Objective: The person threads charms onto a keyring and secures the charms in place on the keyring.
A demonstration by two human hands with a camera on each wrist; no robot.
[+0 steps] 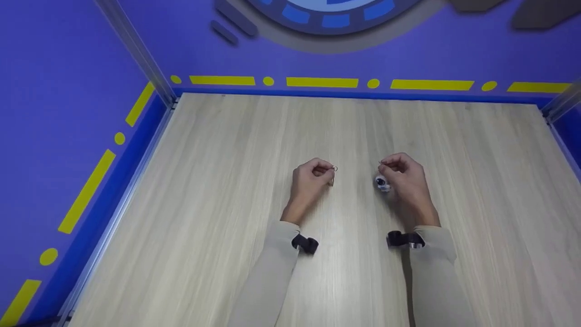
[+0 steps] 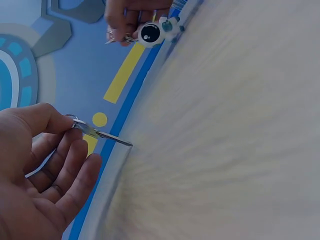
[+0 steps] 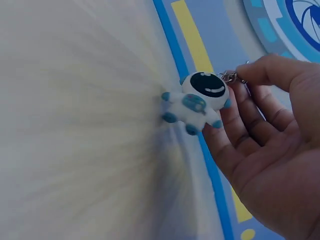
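Between thumb and forefinger my left hand (image 1: 310, 180) pinches a silver key (image 2: 95, 131), its blade pointing away from the fingers in the left wrist view. A small metal ring (image 1: 335, 168) shows beside those fingertips in the head view. Across from it, my right hand (image 1: 407, 181) grips the short metal chain (image 3: 229, 76) of an astronaut keychain. The white astronaut figure (image 3: 192, 102) has a dark visor and blue-green hands and feet, and dangles below the pinching fingers. A gap separates the two hands, both over the middle of the table.
A light wood-grain table (image 1: 218, 181) lies under both hands. Blue panels with yellow markings (image 1: 322, 82) border it at the back and left. Metal posts (image 1: 136, 50) stand at the back corners. Each wrist wears a black camera band (image 1: 305, 244).
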